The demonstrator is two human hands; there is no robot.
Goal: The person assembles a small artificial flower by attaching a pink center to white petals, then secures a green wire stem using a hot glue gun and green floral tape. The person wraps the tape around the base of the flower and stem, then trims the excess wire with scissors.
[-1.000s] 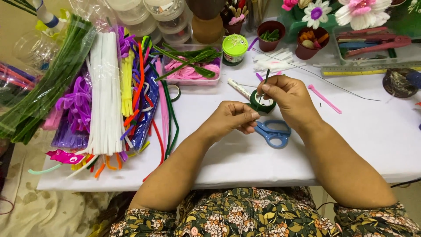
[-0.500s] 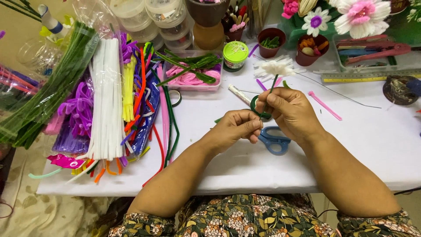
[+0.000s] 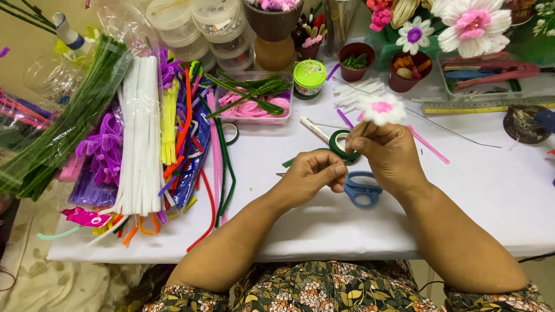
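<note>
Right hand (image 3: 393,156) holds flower (image 3: 381,108) above fingers.

A home craft corner for making artificial flowers. Shown by a white tabletop (image 3: 497,196) heaped at 9 o'clock with pipe cleaners (image 3: 141,138) in many colours, finished paper flowers (image 3: 471,23) at 1 o'clock, small pots (image 3: 355,60) and stacked plastic tubs (image 3: 222,29) at 12 o'clock, blue scissors (image 3: 361,190) at centre.
</note>
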